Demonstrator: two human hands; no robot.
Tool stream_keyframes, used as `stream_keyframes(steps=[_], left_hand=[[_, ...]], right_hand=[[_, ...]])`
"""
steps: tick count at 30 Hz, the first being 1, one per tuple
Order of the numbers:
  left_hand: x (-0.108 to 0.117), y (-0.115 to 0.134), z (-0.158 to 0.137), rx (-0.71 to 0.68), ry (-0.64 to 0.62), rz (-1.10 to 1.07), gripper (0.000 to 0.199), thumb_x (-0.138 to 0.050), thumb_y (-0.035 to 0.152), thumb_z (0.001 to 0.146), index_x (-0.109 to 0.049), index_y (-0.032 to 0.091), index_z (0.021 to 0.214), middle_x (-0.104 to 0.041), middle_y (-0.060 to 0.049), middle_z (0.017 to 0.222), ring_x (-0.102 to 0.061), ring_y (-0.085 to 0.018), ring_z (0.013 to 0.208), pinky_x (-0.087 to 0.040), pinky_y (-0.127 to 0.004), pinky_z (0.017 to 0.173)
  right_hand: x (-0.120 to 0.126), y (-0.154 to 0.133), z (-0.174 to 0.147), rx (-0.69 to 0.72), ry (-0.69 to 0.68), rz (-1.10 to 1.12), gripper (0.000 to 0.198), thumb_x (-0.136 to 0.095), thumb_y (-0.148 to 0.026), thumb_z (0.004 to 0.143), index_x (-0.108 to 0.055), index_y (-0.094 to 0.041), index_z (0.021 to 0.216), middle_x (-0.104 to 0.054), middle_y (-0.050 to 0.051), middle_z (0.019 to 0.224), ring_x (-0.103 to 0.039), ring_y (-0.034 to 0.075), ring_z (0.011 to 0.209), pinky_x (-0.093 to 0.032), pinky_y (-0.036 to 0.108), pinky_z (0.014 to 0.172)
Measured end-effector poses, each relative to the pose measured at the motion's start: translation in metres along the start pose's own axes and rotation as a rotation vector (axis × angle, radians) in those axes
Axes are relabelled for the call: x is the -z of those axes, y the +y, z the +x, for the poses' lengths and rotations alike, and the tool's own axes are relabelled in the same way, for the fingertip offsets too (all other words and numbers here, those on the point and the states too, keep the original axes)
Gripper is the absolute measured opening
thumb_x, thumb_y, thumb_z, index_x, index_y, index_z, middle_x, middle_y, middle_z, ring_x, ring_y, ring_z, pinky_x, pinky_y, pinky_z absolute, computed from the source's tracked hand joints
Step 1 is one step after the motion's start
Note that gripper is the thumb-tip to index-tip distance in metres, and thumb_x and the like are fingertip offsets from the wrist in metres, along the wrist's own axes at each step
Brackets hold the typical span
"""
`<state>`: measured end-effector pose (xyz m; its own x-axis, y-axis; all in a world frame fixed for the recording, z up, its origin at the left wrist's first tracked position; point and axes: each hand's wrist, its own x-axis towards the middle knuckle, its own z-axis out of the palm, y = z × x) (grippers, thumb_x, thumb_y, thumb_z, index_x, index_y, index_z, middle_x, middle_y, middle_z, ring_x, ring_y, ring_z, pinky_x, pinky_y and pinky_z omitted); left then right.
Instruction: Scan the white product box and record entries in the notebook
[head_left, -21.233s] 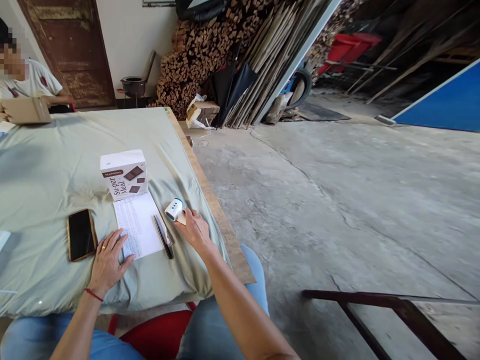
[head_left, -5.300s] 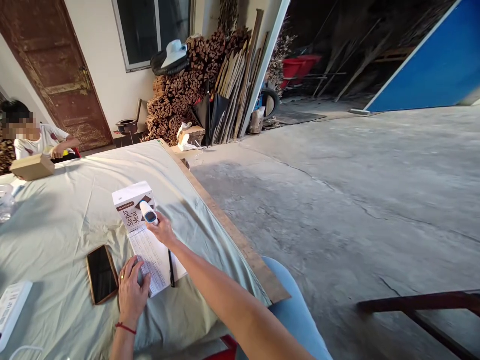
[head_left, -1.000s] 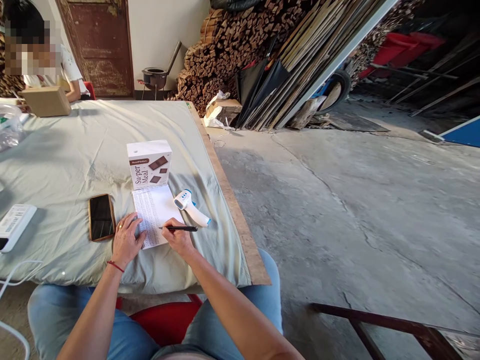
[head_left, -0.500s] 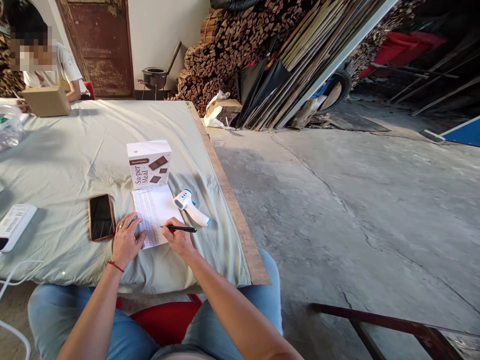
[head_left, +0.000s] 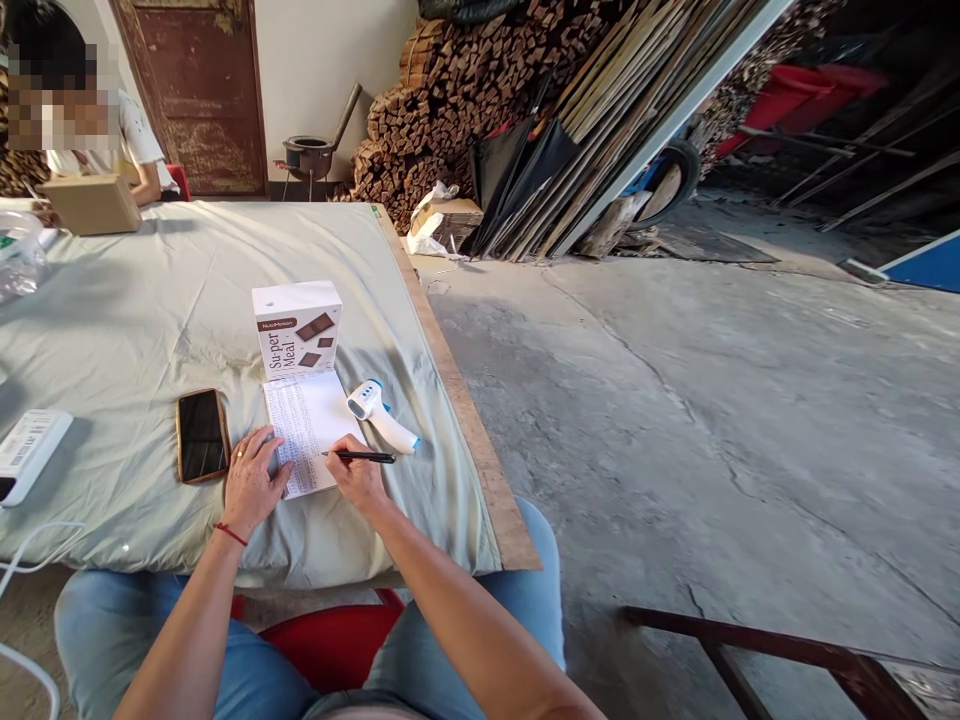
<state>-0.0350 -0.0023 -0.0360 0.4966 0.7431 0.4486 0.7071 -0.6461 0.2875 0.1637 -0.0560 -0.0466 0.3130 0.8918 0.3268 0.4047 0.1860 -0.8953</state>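
Note:
Under my hands lies a white sheet of paper (head_left: 319, 410), its left part covered with rows of small dark writing. My left hand (head_left: 253, 480) rests flat with fingers spread, its fingertips on the paper's left edge. A black pen (head_left: 364, 456) is pinched in my right hand (head_left: 358, 482), its tip at the paper near the end of the written rows. Behind the paper stands a white box (head_left: 298, 325) marked "Super Meal". To the right is a white and blue infrared thermometer (head_left: 384, 418), lying on its side. A phone (head_left: 202, 436) with a dark screen lies left of my left hand.
A pale cloth covers the table (head_left: 187, 260), with a bare wooden edge at right. A white power strip (head_left: 34, 450) lies at far left. Across the table a person (head_left: 135, 140) sits behind a cardboard box (head_left: 90, 205). Stacked firewood (head_left: 405, 125) and leaning boards stand behind.
The pen and my right hand have shifted very slightly to the right along the paper. My left hand stays in place on the paper's edge.

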Motion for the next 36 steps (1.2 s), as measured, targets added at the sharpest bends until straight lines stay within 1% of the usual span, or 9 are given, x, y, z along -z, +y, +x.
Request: stream_keyframes(steps=[10,17,20,23,26,29,31,33,36], left_hand=[[0.001,-0.001,0.0,0.0,-0.002,-0.008,0.03,-0.062,0.026,0.09,-0.065,0.019,0.118,-0.064,-0.013,0.134,-0.058,-0.031,0.127,-0.048,-0.05,0.108],[0.002,-0.001,0.001,0.011,-0.014,-0.003,0.03,-0.061,0.026,0.09,-0.065,0.02,0.118,-0.064,-0.012,0.135,-0.058,-0.03,0.128,-0.048,-0.05,0.108],[0.001,-0.001,0.0,0.022,-0.022,-0.004,0.03,-0.061,0.028,0.09,-0.065,0.02,0.119,-0.064,-0.012,0.135,-0.058,-0.03,0.128,-0.047,-0.05,0.109],[0.001,-0.001,0.0,0.031,-0.025,-0.01,0.03,-0.06,0.029,0.091,-0.066,0.02,0.119,-0.064,-0.013,0.136,-0.059,-0.03,0.128,-0.047,-0.05,0.109],[0.001,-0.002,0.001,0.044,-0.023,-0.029,0.03,-0.059,0.028,0.091,-0.066,0.02,0.119,-0.064,-0.013,0.135,-0.059,-0.029,0.127,-0.047,-0.05,0.109],[0.002,-0.002,0.003,0.049,-0.028,-0.04,0.03,-0.06,0.028,0.089,-0.066,0.02,0.117,-0.064,-0.013,0.135,-0.059,-0.03,0.127,-0.047,-0.051,0.109],[0.004,0.0,0.004,0.044,-0.036,-0.033,0.031,-0.062,0.027,0.087,-0.066,0.02,0.117,-0.064,-0.014,0.134,-0.059,-0.031,0.127,-0.047,-0.052,0.108],[0.006,0.002,0.005,0.036,-0.048,-0.017,0.034,-0.065,0.028,0.085,-0.065,0.02,0.118,-0.062,-0.014,0.134,-0.058,-0.032,0.127,-0.047,-0.052,0.108],[0.009,0.005,0.007,0.012,-0.079,0.025,0.045,-0.072,0.032,0.08,-0.064,0.021,0.122,-0.058,-0.015,0.139,-0.054,-0.033,0.131,-0.045,-0.054,0.109]], right_hand=[[0.001,0.0,0.0,0.041,-0.013,-0.027,0.015,-0.052,-0.025,0.08,-0.046,-0.023,0.067,-0.043,-0.005,0.057,-0.042,0.013,0.056,-0.033,0.026,0.057],[0.001,0.002,-0.002,0.021,0.02,0.017,0.013,-0.051,-0.026,0.084,-0.049,-0.023,0.071,-0.047,-0.005,0.059,-0.044,0.013,0.054,-0.038,0.026,0.056],[0.002,0.004,-0.001,0.075,0.069,-0.036,0.012,-0.049,-0.026,0.09,-0.056,-0.022,0.081,-0.057,-0.002,0.069,-0.053,0.015,0.061,-0.045,0.028,0.061],[0.005,0.006,0.0,0.208,0.11,-0.157,0.02,-0.044,-0.022,0.096,-0.063,-0.021,0.103,-0.066,0.006,0.092,-0.062,0.02,0.084,-0.051,0.033,0.078],[0.009,0.007,0.001,0.277,0.026,-0.389,0.036,-0.04,-0.013,0.096,-0.062,-0.022,0.124,-0.064,0.011,0.107,-0.059,0.025,0.102,-0.05,0.039,0.09],[0.011,0.006,0.004,0.233,-0.1,-0.649,0.043,-0.041,-0.01,0.096,-0.061,-0.024,0.132,-0.062,0.013,0.113,-0.054,0.029,0.106,-0.046,0.043,0.093],[0.013,0.004,0.007,0.227,-0.181,-0.745,0.044,-0.043,-0.01,0.095,-0.063,-0.025,0.131,-0.061,0.013,0.113,-0.054,0.029,0.103,-0.045,0.043,0.091],[0.014,0.001,0.01,0.254,-0.246,-0.791,0.043,-0.044,-0.009,0.095,-0.065,-0.027,0.128,-0.06,0.012,0.111,-0.054,0.028,0.1,-0.044,0.041,0.088],[0.02,-0.002,0.013,0.318,-0.283,-0.813,0.044,-0.046,-0.006,0.092,-0.068,-0.027,0.123,-0.061,0.011,0.11,-0.054,0.026,0.099,-0.044,0.039,0.087]])
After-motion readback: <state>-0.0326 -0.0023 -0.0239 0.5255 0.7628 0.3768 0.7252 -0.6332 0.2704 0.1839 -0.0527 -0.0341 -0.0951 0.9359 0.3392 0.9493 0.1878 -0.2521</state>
